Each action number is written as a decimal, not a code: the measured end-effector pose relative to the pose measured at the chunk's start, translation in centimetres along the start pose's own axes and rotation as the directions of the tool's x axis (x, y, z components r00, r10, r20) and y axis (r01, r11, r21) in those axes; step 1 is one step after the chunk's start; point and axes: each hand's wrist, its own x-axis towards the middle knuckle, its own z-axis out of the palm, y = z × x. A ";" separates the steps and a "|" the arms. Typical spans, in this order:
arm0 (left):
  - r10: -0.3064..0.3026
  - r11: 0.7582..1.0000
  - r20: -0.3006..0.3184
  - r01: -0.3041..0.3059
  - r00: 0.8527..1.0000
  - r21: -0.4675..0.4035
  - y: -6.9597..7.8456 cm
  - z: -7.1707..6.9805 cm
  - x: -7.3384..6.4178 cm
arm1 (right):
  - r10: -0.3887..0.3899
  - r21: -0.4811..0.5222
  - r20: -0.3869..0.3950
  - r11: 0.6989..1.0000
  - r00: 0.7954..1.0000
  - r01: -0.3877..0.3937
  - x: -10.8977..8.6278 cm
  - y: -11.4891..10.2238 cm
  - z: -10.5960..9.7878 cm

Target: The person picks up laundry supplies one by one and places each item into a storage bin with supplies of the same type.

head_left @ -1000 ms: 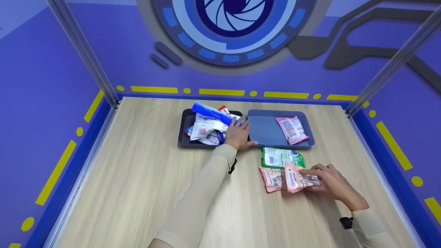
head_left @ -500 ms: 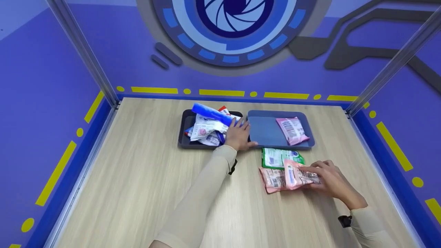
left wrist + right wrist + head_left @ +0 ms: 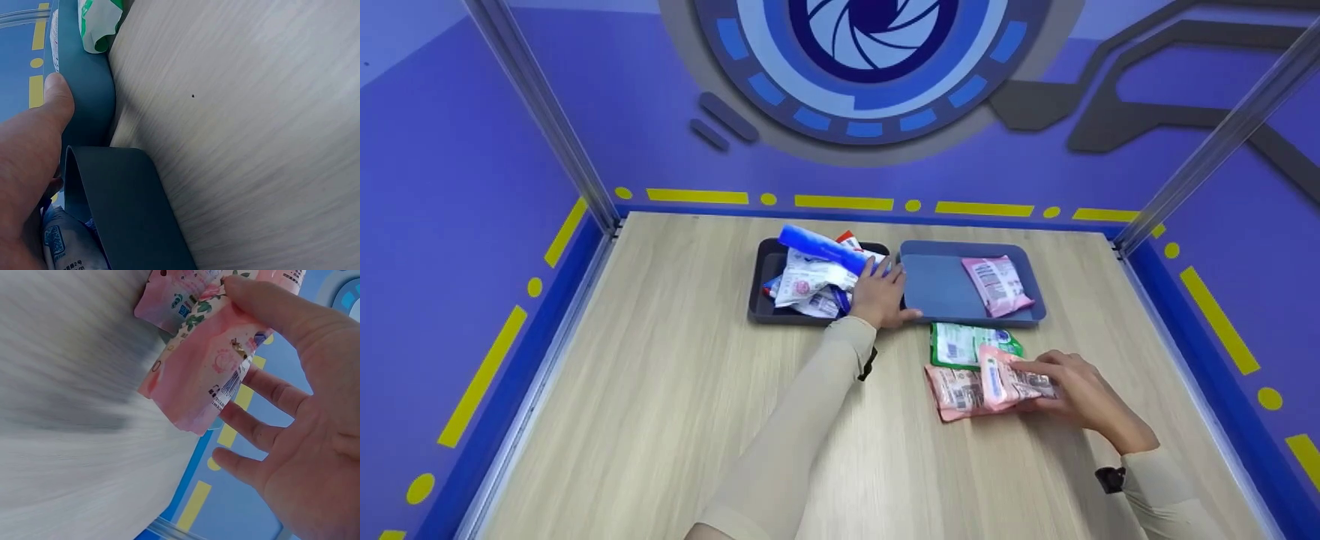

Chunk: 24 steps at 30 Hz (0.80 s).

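Pinches top pink pkt [image 3: 1011,386] by end w/ R grip [image 3: 1081,391], prob. for control, & splays L grip [image 3: 880,294] over dark tray [image 3: 784,318].

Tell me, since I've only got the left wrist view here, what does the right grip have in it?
Observer: The right grip pinches a pink packet, its thumb on one face and fingers on the other.
Operator: I see a green packet at the top of my picture. What lies next to it on the person's side?
Observer: A second pink packet, lying on the table and partly covered from the head view by the held one.
Operator: And where are the left grip fingertips?
Observer: At the right end of a long blue item that lies aslant over the dark tray.
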 end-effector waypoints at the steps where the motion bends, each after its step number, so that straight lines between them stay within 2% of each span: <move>1: 0.000 1.000 0.000 0.000 1.000 -0.001 0.0 0.0 0.0 | 0.008 -0.001 0.001 1.000 1.000 -0.008 0.0 0.0 0.0; 9: -0.001 1.000 0.014 0.001 1.000 -0.003 -0.1 0.0 0.1 | 0.005 -0.014 -0.016 1.000 1.000 -0.005 0.3 -0.1 -0.4; 17: 0.000 1.000 0.015 0.000 1.000 0.008 0.0 0.0 0.3 | 0.021 -0.012 0.009 1.000 1.000 -0.021 0.6 -0.1 -0.9; 24: 0.002 1.000 0.001 -0.002 1.000 0.016 0.0 0.1 0.2 | 0.006 -0.017 -0.002 1.000 1.000 -0.006 0.8 -0.2 -1.3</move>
